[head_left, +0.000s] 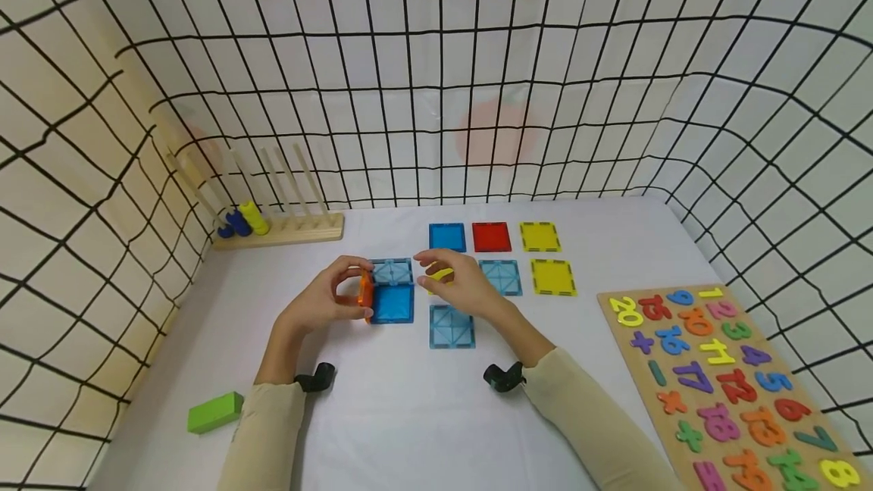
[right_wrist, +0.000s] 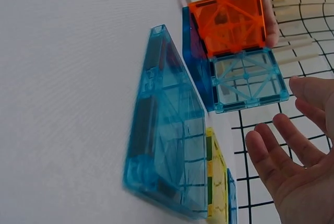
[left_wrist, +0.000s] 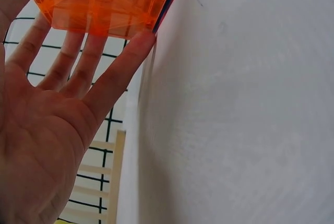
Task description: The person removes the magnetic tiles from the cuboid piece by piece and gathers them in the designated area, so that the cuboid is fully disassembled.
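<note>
My left hand (head_left: 320,295) pinches an orange translucent magnetic tile (head_left: 366,296) by its edges, thumb near and fingers far. This tile stands upright along the left side of a blue tile (head_left: 393,305) lying flat on the table. At the blue tile's back edge stands a light blue tile (right_wrist: 248,80), meeting the orange one at a corner in the right wrist view. Just right of that corner my right hand (head_left: 464,283) hovers with fingers spread and nothing held. Beneath it a yellow tile (head_left: 439,276) is partly hidden.
Light blue tiles (head_left: 452,326) lie near the right hand. Farther back are a blue tile (head_left: 446,237), a red tile (head_left: 491,236) and yellow tiles (head_left: 540,236). A number board (head_left: 723,392), a peg stand (head_left: 300,229), a green block (head_left: 214,412) and black mesh (head_left: 439,89) surround them.
</note>
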A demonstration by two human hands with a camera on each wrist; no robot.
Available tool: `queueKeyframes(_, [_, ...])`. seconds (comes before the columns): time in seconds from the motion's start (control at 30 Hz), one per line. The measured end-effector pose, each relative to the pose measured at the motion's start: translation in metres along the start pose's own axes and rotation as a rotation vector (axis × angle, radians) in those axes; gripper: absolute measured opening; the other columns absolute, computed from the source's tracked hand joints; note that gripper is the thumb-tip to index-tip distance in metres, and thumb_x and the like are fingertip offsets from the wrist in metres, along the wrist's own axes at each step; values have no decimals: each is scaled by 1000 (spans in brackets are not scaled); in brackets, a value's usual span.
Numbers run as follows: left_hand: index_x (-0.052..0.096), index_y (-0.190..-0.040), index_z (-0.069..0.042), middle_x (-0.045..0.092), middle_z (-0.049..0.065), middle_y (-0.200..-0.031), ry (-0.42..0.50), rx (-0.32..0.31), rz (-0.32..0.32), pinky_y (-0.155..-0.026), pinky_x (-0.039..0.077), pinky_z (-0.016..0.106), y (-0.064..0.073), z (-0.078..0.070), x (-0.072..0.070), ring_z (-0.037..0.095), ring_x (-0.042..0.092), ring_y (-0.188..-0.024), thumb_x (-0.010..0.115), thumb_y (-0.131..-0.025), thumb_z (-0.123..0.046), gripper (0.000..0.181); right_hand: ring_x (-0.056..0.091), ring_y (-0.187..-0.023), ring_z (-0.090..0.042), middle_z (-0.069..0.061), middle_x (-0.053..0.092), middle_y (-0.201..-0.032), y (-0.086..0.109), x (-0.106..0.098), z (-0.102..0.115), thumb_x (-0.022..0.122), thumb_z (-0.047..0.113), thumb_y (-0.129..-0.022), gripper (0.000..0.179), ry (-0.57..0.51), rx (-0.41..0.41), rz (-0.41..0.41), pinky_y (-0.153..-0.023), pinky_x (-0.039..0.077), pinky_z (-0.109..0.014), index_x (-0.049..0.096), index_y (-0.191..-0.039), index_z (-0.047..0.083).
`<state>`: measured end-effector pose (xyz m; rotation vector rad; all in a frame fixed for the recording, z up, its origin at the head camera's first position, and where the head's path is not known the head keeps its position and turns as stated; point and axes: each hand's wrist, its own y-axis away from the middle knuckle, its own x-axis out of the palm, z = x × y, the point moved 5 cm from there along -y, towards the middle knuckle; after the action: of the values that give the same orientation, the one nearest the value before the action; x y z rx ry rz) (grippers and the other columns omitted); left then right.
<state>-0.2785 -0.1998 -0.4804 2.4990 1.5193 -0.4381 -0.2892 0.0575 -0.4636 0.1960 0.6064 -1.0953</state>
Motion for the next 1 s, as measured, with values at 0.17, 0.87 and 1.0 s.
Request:
queueKeyframes(0.17, [50,-141,-20,42,-2,-155,-13,-2,-2,-104,53,55,-1,-1,-2,38,32,-150,89,-78,-8,75,66,-116,-21,-5,65,-135,-8,3,6,69,26,-100,40,9,-28,-8,-95,59,-36,62,-139,22])
queueKeyframes(0.87, [48,-143,-14,42,5,-155,15,19,7,-103,53,55,1,-2,0,42,32,-149,89,-78,-8,76,67,-113,-21,-2,66,-137,-26,20,7,67,23,-102,34,6,-6,0,-91,60,-33,67,-136,23])
queueKeyframes(1.0, [49,-142,-15,41,5,-155,14,21,6,-104,53,56,1,-3,0,42,32,-149,89,-78,-8,76,69,-111,-22,-1,67,-136,-31,24,6,66,22,-102,32,5,17,-2,-90,61,-34,68,-134,24])
